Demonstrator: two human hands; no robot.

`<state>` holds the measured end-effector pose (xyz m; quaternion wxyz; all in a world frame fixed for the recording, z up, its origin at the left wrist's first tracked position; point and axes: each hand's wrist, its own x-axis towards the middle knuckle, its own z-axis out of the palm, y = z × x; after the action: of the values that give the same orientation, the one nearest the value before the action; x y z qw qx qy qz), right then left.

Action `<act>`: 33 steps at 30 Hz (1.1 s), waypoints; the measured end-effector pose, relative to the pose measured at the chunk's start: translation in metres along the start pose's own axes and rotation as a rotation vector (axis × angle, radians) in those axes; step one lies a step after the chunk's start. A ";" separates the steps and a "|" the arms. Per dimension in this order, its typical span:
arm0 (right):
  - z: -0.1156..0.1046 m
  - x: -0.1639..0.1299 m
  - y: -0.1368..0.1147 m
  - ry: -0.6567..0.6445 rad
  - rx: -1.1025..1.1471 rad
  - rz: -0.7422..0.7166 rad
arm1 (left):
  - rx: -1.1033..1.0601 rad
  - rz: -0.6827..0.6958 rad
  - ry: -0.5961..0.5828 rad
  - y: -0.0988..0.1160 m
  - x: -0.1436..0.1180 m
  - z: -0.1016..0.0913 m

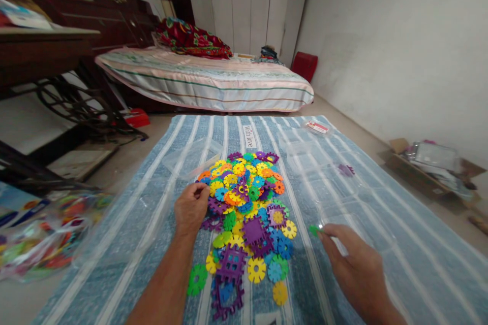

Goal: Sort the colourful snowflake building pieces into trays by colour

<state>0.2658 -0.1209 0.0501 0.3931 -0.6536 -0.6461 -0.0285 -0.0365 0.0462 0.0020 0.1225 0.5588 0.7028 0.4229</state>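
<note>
A heap of plastic interlocking pieces (239, 168) lies on the striped cloth, mostly notched discs in yellow, blue, green and orange. Mixed in are purple square pieces (253, 229) with toothed edges. My left hand (190, 209) is at the heap's left edge, its fingers curled into a pinch; what they hold, if anything, is hidden. Right of the heap, my right hand (354, 264) pinches a green notched disc (314, 230) between thumb and finger, just over the near edge of a clear plastic box (356, 213). A purple piece (346, 169) sits in the clear containers beyond.
More clear plastic containers (194, 156) stand left of the heap. A small labelled box (317, 127) lies at the table's far right corner. A bed (213, 81) is beyond the table, a sewing machine stand (76, 96) at left, and a cardboard box (430, 172) on the right floor.
</note>
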 end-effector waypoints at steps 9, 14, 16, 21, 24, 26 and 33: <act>-0.017 0.018 0.051 0.160 -0.384 0.016 | -0.021 0.014 0.009 -0.004 -0.002 0.004; 0.007 0.002 0.015 -0.011 -0.075 -0.199 | -0.030 0.015 0.005 -0.004 -0.003 0.004; 0.022 -0.007 -0.004 -0.172 -0.014 -0.195 | -0.027 0.010 0.006 -0.003 -0.003 0.004; 0.046 -0.016 -0.029 -0.505 -0.120 -0.043 | -0.023 0.008 0.001 -0.004 -0.003 0.004; 0.048 -0.011 -0.032 -0.596 -0.160 -0.010 | -0.022 0.015 0.008 -0.006 -0.002 0.005; 0.048 -0.009 -0.032 -0.611 -0.160 0.004 | -0.024 0.017 0.011 -0.007 -0.002 0.006; 0.045 -0.010 -0.021 -0.578 0.026 -0.036 | -0.024 0.011 0.007 -0.005 -0.003 0.005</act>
<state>0.2246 -0.1077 0.0235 0.2005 -0.6177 -0.7433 0.1605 -0.0358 0.0455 -0.0060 0.1245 0.5599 0.6948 0.4339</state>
